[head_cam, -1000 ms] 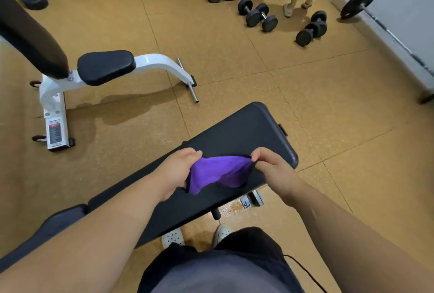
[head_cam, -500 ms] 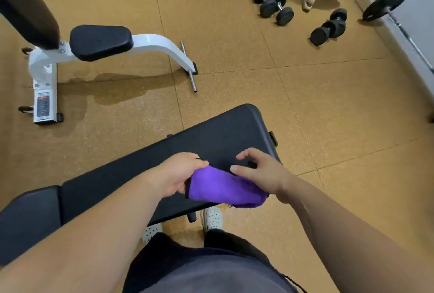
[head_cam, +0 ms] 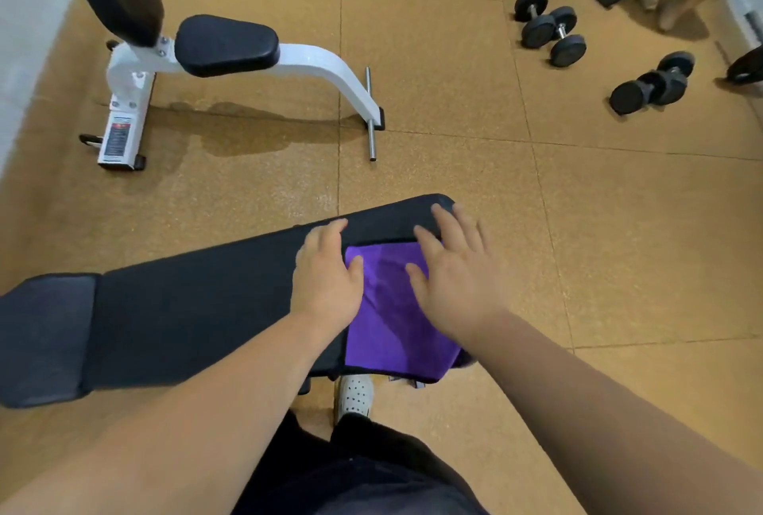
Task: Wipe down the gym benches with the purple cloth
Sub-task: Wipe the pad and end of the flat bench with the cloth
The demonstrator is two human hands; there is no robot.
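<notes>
We have left hand [head_cam: 326, 279] and right hand [head_cam: 454, 287] both flat, fingers spread, pressing on the purple cloth [head_cam: 388, 320] laid out at the right end of the black padded table [head_cam: 198, 308], white-framed bench [head_cam: 231, 48] far left, dumbbells [head_cam: 549, 25] far right.

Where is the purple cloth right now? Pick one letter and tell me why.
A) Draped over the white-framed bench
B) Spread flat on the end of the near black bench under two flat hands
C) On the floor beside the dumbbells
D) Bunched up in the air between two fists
B: the purple cloth lies spread across the end of the black bench, with the left hand and right hand resting on it, fingers straight.
</notes>
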